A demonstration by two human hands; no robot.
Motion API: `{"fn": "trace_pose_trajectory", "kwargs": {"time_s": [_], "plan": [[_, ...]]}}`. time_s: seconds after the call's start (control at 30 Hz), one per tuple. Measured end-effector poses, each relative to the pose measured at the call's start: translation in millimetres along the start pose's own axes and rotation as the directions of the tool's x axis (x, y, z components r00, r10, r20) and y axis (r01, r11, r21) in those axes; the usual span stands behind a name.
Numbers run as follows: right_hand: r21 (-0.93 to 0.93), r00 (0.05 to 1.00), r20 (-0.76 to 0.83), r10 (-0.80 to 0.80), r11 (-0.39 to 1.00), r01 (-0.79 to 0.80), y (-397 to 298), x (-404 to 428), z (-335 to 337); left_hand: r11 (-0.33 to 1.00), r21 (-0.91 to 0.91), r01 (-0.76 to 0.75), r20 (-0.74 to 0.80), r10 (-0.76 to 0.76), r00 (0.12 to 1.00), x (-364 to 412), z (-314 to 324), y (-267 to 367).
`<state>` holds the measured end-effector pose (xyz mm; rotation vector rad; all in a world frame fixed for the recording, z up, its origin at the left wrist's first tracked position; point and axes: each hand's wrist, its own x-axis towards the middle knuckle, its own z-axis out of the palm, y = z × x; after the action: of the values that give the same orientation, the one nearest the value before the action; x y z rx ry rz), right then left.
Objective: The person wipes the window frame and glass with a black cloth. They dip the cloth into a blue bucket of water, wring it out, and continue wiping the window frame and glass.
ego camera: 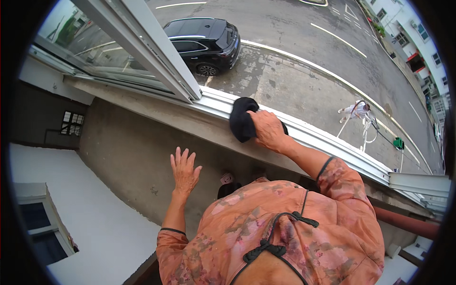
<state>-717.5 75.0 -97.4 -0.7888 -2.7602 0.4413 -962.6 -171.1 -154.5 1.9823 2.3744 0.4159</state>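
My right hand (268,129) grips a black cloth (243,119), pressed on the white window track (306,132) and overhanging the inner sill. Part of the cloth is hidden under my palm. With fingers apart and nothing in it, my left hand (186,171) hangs over the grey floor on the inner side of the sill. Left of the cloth, a white-framed sliding window sash (142,46) stands in the same track.
Below the sill lies a concrete floor (124,135). A reddish pipe (406,222) runs at the lower right. Outside are a black car (206,44), a person in light clothes (358,109) and a green bucket-like container (398,143).
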Motion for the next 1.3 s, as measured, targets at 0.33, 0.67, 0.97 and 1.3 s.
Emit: {"fn": "trace_pose_trajectory", "kwargs": {"time_s": [0.33, 0.67, 0.97, 1.3], "plan": [[0.117, 0.997, -0.07, -0.023, 0.993, 0.031, -58, 120, 53, 0.945, -0.121, -0.303, -0.099, 0.292, 0.951, 59, -48, -15], [0.104, 0.91, -0.187, 0.37, 0.929, -0.356, 39, -77, -13, 0.711, -0.207, -0.672, -0.254, 0.624, 0.739, 179, -6, 22], [0.288, 0.301, -0.313, 0.901, 0.391, -0.874, 124, -244, -59, 0.785, 0.086, -0.613, -0.371, 0.597, 0.712, 193, 50, 9], [-0.1, 0.876, -0.128, 0.466, 0.872, -0.479, 57, -80, -10, 0.8, 0.101, -0.591, -0.419, 0.573, 0.704, 193, 67, 4]]}}
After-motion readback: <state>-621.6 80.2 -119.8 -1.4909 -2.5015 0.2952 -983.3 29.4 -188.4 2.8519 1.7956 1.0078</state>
